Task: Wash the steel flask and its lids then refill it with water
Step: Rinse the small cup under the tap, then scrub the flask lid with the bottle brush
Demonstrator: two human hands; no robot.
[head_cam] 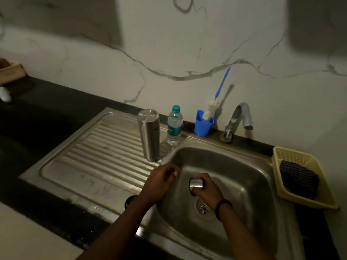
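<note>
The steel flask (149, 135) stands bottom up on the ribbed drainboard (93, 156), just left of the sink basin (244, 177). Over the basin my right hand (207, 190) grips a small steel cup-shaped lid (196, 184), tilted with its closed end toward me. My left hand (161, 182) hovers at the basin's left rim with its fingers curled; whether it holds anything I cannot tell. A dark round lid (129, 200) peeks out beneath my left wrist on the drainboard's front edge.
A plastic water bottle (174, 126) stands behind the flask. A blue cup (203, 125) holds a bottle brush (216, 102). The tap (238, 119) is off. A yellow tray (304, 175) with a dark cloth sits on the right. A wooden box (10, 71) is far left.
</note>
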